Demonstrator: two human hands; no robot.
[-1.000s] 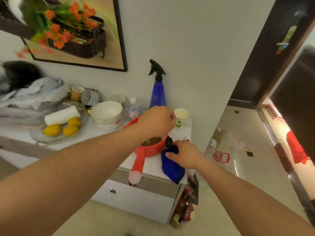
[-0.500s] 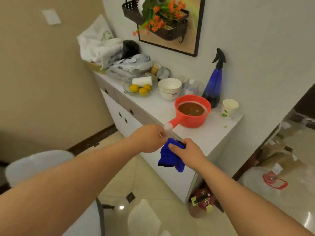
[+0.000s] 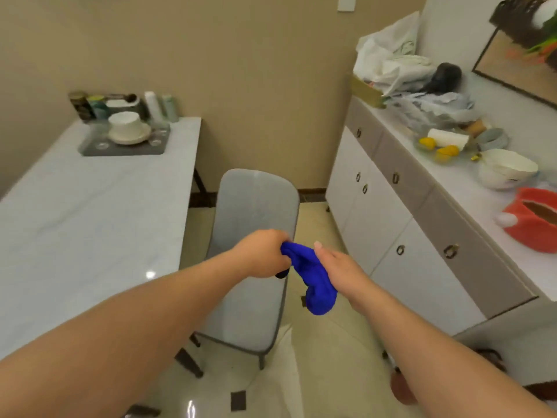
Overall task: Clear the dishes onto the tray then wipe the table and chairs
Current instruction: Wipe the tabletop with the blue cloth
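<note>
Left grip (image 3: 262, 256): curled tight around the upper end of the blue cloth (image 3: 313, 277), probably wringing or bunching it for wiping. Right grip (image 3: 337, 267): closed on the cloth's lower part, thumb straight along the top, the loose end hanging below. Held in the air over the grey chair (image 3: 253, 242), touching neither chair nor bench. Far left, marble bench (image 3: 84, 212), mostly bare, dishes already gathered on the grey tray (image 3: 90, 149) at its far end beside bottles and jars (image 3: 120, 105), likely parked there to free the surface. Right, sideboard bench (image 3: 470, 188) carrying white bowls (image 3: 506, 171) and a red ladle pot (image 3: 533, 221), well apart from the cloth.
</note>
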